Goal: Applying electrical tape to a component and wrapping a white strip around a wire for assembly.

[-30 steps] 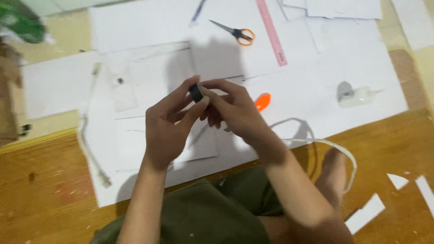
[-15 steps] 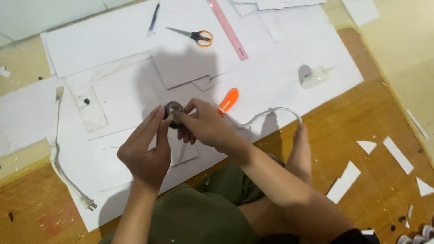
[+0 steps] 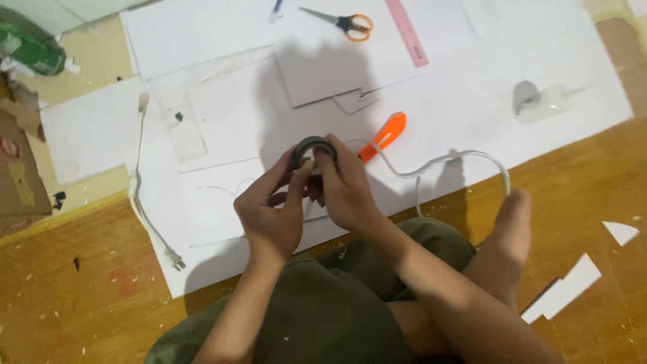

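Note:
Both my hands hold a black roll of tape (image 3: pixel 313 146) above the white paper sheets. My left hand (image 3: pixel 268 209) grips the roll from the left, thumb and fingers on its rim. My right hand (image 3: pixel 344 185) grips it from the right, fingers pinched at the roll's inner edge. A white cable (image 3: pixel 446 162) runs from my hands out to the right and loops back by my foot. An orange-handled cutter (image 3: pixel 385 135) lies just beyond my right hand.
Orange-handled scissors (image 3: pixel 348 22) and a pink ruler (image 3: pixel 406 32) lie at the top. A clear glue bottle (image 3: pixel 543 102) rests at the right. Another white cord with a plug (image 3: pixel 147 216) lies at the left. Paper scraps (image 3: pixel 565 290) sit on the wooden floor (image 3: pixel 81 296).
The view has shifted. The roll is now turned with its ring facing up, and my hands have stayed on it, the fingers shifted around its rim.

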